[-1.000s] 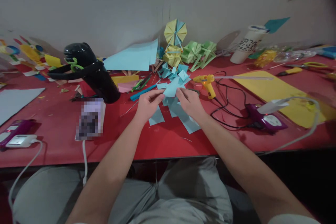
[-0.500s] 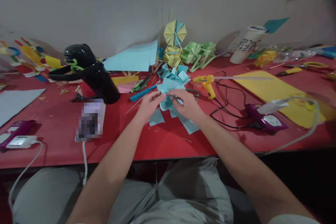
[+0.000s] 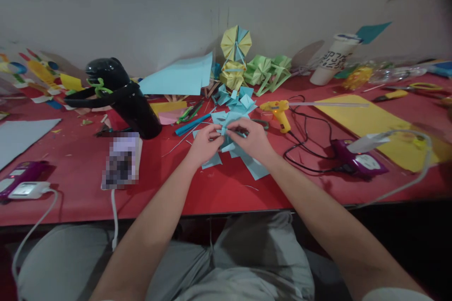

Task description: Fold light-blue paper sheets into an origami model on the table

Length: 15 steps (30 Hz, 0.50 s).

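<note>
Between my two hands is a small piece of light blue paper [image 3: 223, 130], pinched from both sides. My left hand [image 3: 205, 143] has thumb and forefinger closed on its left side. The fingers of my right hand [image 3: 251, 137] are closed on its right side and partly cover it, so its exact folds are hard to make out. Under and around the hands lie more light blue paper pieces [image 3: 254, 165]. Just behind is a pile of small folded blue paper pieces [image 3: 243, 99].
A yellow hot glue gun [image 3: 278, 112] with its cord lies to the right, before a yellow sheet [image 3: 374, 127]. Left stand a black bottle [image 3: 141, 115] and a phone [image 3: 122, 162]. Yellow folded paper [image 3: 233, 75] and green folded paper shapes [image 3: 264, 71] sit at the wall.
Both hands have stayed over the blue paper, with the fingers shifting slightly. The paper between them now shows as a smaller, narrower piece.
</note>
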Each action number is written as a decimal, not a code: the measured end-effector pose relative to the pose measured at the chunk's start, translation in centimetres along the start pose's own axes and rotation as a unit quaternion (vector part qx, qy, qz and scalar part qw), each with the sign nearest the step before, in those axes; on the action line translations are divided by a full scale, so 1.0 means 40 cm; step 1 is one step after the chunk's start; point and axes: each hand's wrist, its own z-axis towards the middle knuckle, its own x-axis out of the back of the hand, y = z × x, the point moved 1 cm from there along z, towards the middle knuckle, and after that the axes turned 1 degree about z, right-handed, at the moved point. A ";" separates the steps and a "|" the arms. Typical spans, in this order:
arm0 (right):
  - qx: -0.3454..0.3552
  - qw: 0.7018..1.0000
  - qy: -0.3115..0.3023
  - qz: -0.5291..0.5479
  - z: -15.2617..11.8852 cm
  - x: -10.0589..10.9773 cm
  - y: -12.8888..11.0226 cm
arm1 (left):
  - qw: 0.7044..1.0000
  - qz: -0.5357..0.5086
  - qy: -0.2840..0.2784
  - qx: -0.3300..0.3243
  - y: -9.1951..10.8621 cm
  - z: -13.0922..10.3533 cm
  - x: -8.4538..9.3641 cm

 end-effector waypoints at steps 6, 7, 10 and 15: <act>-0.003 1.000 -0.022 0.003 0.000 0.002 -0.010 | 1.000 0.004 -0.008 -0.003 -0.002 0.000 0.000; -0.004 1.000 -0.022 0.004 0.000 0.002 -0.011 | 1.000 0.002 -0.010 -0.003 -0.003 0.001 0.001; -0.007 1.000 -0.025 0.003 0.000 0.002 -0.013 | 1.000 -0.004 -0.017 0.000 -0.008 0.003 0.001; -0.001 1.000 -0.030 -0.004 0.001 0.001 -0.014 | 0.999 -0.024 -0.004 -0.025 -0.018 0.008 0.004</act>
